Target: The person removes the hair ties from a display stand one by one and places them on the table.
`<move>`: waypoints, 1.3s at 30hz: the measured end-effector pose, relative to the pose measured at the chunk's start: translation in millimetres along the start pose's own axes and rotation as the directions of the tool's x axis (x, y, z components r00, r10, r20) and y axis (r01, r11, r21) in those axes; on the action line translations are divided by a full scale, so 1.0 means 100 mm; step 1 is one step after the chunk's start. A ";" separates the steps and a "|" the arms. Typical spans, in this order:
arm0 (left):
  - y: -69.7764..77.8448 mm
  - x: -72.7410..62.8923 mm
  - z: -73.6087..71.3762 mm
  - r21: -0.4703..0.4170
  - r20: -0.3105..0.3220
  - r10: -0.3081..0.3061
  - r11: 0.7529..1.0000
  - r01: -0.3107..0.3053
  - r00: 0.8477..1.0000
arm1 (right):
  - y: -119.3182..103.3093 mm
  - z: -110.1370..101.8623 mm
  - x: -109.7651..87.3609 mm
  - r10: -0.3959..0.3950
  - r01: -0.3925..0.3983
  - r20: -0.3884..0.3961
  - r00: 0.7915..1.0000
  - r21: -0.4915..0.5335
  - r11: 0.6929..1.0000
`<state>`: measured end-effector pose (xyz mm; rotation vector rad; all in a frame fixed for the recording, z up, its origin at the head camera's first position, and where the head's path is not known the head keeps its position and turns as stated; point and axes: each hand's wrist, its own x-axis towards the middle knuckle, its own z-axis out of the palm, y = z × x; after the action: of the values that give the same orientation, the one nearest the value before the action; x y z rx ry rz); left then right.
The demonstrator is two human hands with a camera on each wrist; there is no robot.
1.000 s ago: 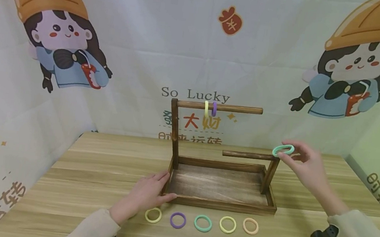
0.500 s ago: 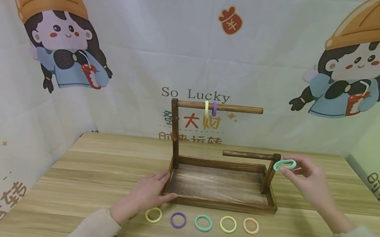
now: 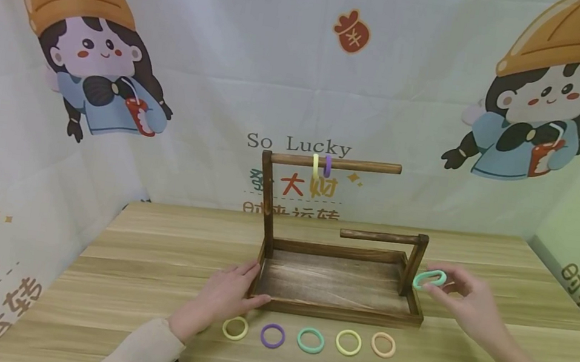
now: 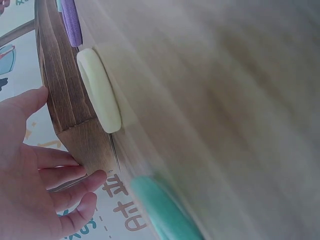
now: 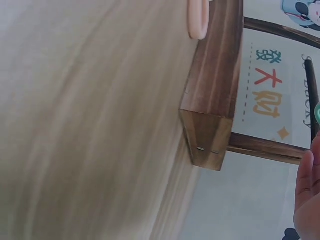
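Note:
My right hand (image 3: pixel 472 300) pinches a mint-green hair tie (image 3: pixel 429 279), squashed to an oval, just right of the wooden stand's short post. My left hand (image 3: pixel 222 297) rests on the left front corner of the dark wooden stand (image 3: pixel 338 313), thumb along its front wall. A yellow hair tie (image 3: pixel 316 166) and a purple hair tie (image 3: pixel 327 166) hang on the upper bar. In front of the stand lies a row: a yellow (image 3: pixel 235 328), a purple (image 3: pixel 272 336), a green (image 3: pixel 310 341), another yellow (image 3: pixel 348 343) and a peach hair tie (image 3: pixel 383 345).
The stand's lower bar (image 3: pixel 376 237) points left from the short post, its left end free. In the left wrist view another green hair tie (image 4: pixel 165 210) lies near the left hand. A printed cloth (image 3: pixel 242 40) hangs behind the wooden table (image 3: pixel 149 248).
My right hand has lowered from the top of the short post to beside its lower part, with the green hair tie still pinched. The left hand has stayed at the stand's corner.

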<state>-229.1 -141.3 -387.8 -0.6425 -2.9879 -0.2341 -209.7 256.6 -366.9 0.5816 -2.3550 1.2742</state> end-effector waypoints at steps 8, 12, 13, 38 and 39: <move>0.00 0.00 0.00 -0.002 -0.007 0.004 1.000 -0.004 1.000 | 0.00 0.07 -0.16 0.043 -0.045 0.102 0.994 0.018 0.999; 0.00 0.00 0.00 -0.001 -0.009 0.008 1.000 -0.008 1.000 | 0.02 0.10 -0.23 0.054 -0.061 0.157 0.986 0.040 0.997; 0.00 0.00 0.00 -0.002 -0.009 0.009 1.000 -0.009 1.000 | 0.03 0.10 -0.24 0.051 -0.059 0.175 0.983 0.045 0.997; -0.01 0.00 0.02 -0.016 -0.025 0.012 1.000 -0.012 1.000 | 0.26 0.08 -0.39 -0.077 -0.025 0.500 0.862 0.194 0.981; -0.01 0.00 0.02 -0.018 -0.026 0.011 1.000 -0.011 1.000 | 0.27 0.08 -0.39 -0.069 -0.033 0.503 0.862 0.193 0.981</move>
<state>-229.5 -141.6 -390.0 -0.6521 -2.9597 -0.2668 -192.5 270.3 -409.8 1.1229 -2.6360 1.4991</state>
